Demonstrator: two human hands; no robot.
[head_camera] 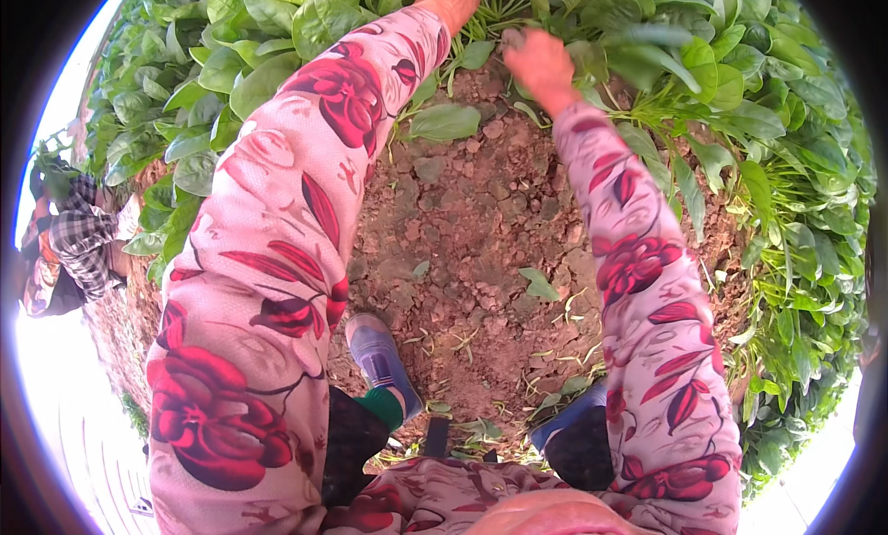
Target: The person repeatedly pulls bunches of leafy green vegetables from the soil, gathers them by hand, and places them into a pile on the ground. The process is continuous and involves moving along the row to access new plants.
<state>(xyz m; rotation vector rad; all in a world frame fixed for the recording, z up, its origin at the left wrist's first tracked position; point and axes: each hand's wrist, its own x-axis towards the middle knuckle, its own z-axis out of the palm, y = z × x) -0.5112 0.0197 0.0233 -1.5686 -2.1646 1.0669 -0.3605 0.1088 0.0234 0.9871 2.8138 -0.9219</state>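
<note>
Broad-leaved green plants, which look like spinach (pixel 333 22), grow thickly at the far side of the bare soil. My left hand (pixel 451 2) reaches in among their leaves and stems at the top edge of the view, with its fingertips partly out of sight. To its right, my right hand (pixel 542 67) is low at the base of the stems (pixel 496 11), its fingers curled. A blurred greyish patch shows at those fingers; whether it is a tool, soil or a fingertip is unclear. A loose leaf (pixel 445 122) lies on the soil just below my hands.
Cracked reddish soil (pixel 479 209) stretches between my arms, with scattered leaf scraps (pixel 540 284). My shoes (pixel 378 355) stand on it near a dark strip (pixel 436 436). More plants (pixel 798 153) line the right. Another person (pixel 80 237) in checked clothing is at far left.
</note>
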